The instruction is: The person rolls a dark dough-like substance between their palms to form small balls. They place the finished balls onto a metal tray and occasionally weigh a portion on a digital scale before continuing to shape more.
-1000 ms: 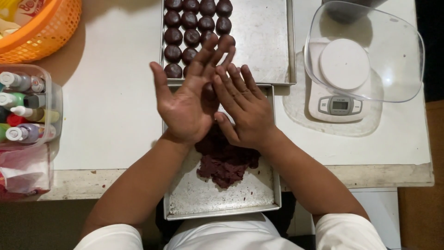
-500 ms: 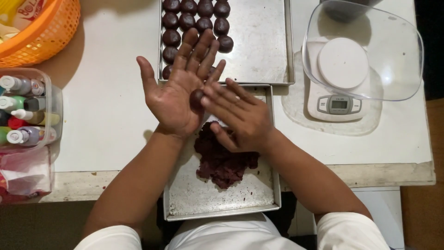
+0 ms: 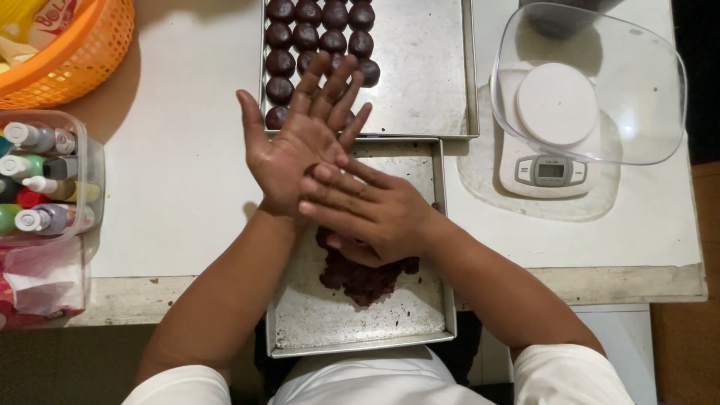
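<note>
My left hand (image 3: 289,154) lies palm up with fingers spread, over the gap between two metal trays. My right hand (image 3: 375,214) is pressed flat across its palm, fingers pointing left. A small piece of dark brown dough is held between the two palms and is almost wholly hidden. Under my right wrist a lump of the same dark dough (image 3: 360,279) sits on the near tray (image 3: 352,322). The far tray (image 3: 420,82) carries several rolled dark balls (image 3: 300,34) in rows at its left end.
A white kitchen scale (image 3: 551,142) with a clear plastic bowl (image 3: 637,90) on it stands at the right. An orange basket (image 3: 67,52) is at the top left, and a clear box of coloured squeeze bottles (image 3: 45,172) at the left edge. The white table (image 3: 180,172) ends near me.
My right hand has slid leftward and down across my left palm, covering the dough ball that showed between the hands half a second ago. The left hand stayed about where it was.
</note>
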